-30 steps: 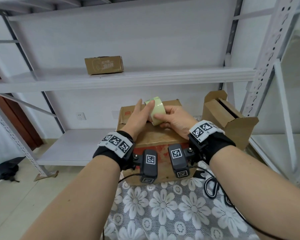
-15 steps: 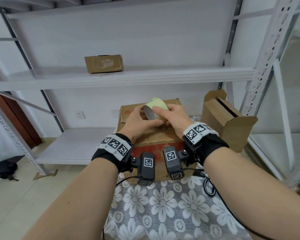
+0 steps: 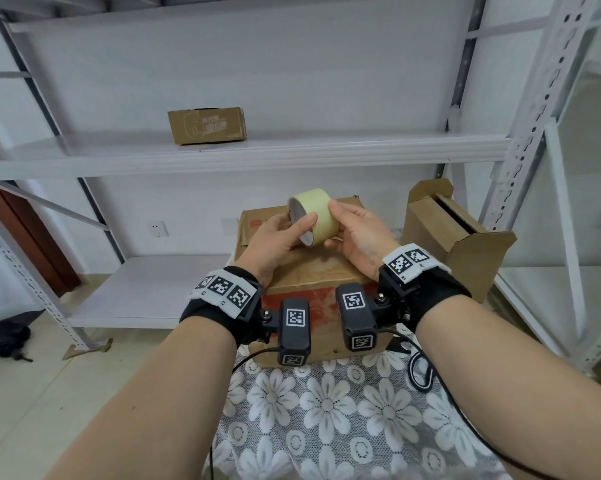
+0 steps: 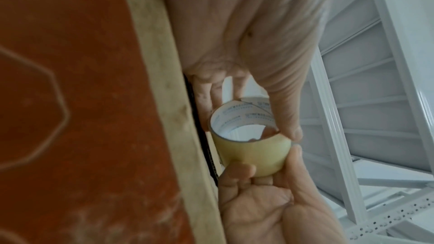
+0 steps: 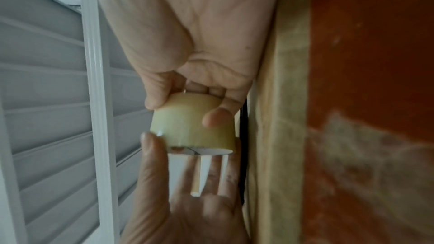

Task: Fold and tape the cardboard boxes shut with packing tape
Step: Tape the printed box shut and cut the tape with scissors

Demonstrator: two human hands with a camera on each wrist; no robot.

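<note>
Both of my hands have the tape point(image 3: 313, 216) between them, lifted just above the closed box point(image 3: 313, 271) in front of me. My right hand point(image 3: 359, 237) has a curled grip on the roll's outer band, thumb on one side and fingers on the other. My left hand point(image 3: 275, 242) meets it from the open end, thumb laid along the roll's rim and the fingers spread fairly straight behind it.

From the head view I see what neither wrist shows: the box stands on a flowered lace cloth point(image 3: 327, 410) over the surface, a second box point(image 3: 455, 237) with an open top stands to its right, and a small box point(image 3: 207, 125) sits on the shelf point(image 3: 292, 154) beyond.

The left wrist view looks straight into the tape's white core point(image 4: 244, 118), printed inside, with my right fingers point(image 4: 237, 173) curled under the yellowish band. The right wrist view shows the band from outside point(image 5: 192, 123) and my left fingers point(image 5: 216, 170) splayed behind the core's edge, touching it lightly. Whether a loose tape end is lifted, I cannot tell in any view. Both wrist views show the box's red printed side close by, blurred.
</note>
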